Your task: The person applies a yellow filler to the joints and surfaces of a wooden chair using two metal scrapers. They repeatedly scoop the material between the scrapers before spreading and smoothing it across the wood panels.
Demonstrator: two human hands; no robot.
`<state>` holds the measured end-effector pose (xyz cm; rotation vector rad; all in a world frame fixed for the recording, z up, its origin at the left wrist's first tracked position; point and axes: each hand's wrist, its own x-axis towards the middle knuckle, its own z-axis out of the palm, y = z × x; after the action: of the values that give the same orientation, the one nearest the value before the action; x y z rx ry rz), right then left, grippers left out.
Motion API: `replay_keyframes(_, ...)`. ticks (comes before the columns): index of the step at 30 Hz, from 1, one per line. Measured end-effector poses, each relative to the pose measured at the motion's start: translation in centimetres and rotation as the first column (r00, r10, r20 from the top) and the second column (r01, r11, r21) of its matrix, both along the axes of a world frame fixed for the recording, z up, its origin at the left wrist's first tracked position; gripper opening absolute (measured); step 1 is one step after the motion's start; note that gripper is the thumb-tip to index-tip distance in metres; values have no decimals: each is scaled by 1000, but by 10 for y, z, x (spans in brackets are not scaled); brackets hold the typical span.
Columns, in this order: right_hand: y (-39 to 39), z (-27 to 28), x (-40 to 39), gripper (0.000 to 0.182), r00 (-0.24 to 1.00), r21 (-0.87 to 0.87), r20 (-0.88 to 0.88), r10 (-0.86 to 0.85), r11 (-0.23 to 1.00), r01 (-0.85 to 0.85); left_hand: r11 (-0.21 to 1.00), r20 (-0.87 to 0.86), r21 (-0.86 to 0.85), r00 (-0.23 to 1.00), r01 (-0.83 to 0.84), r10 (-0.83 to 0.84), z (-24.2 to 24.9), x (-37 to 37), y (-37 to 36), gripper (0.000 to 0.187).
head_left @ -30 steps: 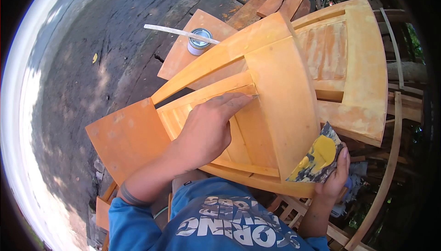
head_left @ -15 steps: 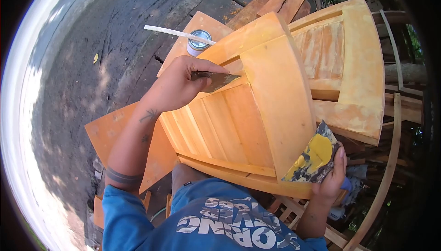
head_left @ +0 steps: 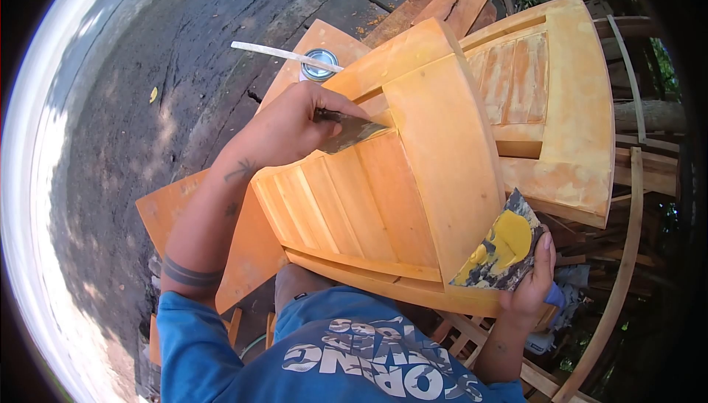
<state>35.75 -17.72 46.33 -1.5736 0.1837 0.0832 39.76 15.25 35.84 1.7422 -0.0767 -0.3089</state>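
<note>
My left hand is closed around a dark putty knife. Its blade tip is right at the inner corner of the wooden panel door, where the slatted panel meets the frame. At the lower right, my right hand grips a flat putty board, which is smeared dark and whitish. A thick lump of yellow putty lies on the board. The board's left point overlaps the door's lower right edge in this view.
A second panel door lies behind at the right. An open-looking tin with a pale stick across it stands on an orange-brown board. Another such board is at left. Wood strips stand at right, beside paved ground.
My left hand has shifted slightly right and turned, with the putty knife's blade still at the panel corner. My right hand and the putty board are nearly unmoved.
</note>
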Motion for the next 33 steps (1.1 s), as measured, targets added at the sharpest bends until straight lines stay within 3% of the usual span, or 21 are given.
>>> replay_keyframes(4,-3,-1,0,34,1000,27,6,31,999,-31,1000,-88,22,996,-7,9,-1,-4,1,35)
replay_keyframes(7,-3,-1,1,34,998,30,12,55,998,-55,998,-7,70,1000,5,-5,-3,-4,3,37)
replay_keyframes(13,-5,-3,0,34,1000,34,7,20,999,-21,963,-73,262,996,67,-49,20,5,0,37)
replay_keyframes(16,-8,-2,2,34,995,47,1,98,994,-98,936,-94,332,991,120,-94,34,12,-3,40)
replay_keyframes(19,-6,-3,0,33,1000,21,-8,1,1000,-1,882,-173,438,979,175,-108,58,18,-13,40)
replay_keyframes(22,-13,-5,2,35,988,69,39,148,986,-151,831,-103,527,984,178,-145,72,25,-17,39)
replay_keyframes(25,-18,-9,1,36,987,108,51,152,982,-157,815,-84,549,982,185,-167,72,28,-18,37)
replay_keyframes(33,-18,-10,-3,38,996,138,33,80,987,-84,861,-234,475,969,183,-77,61,27,-12,37)
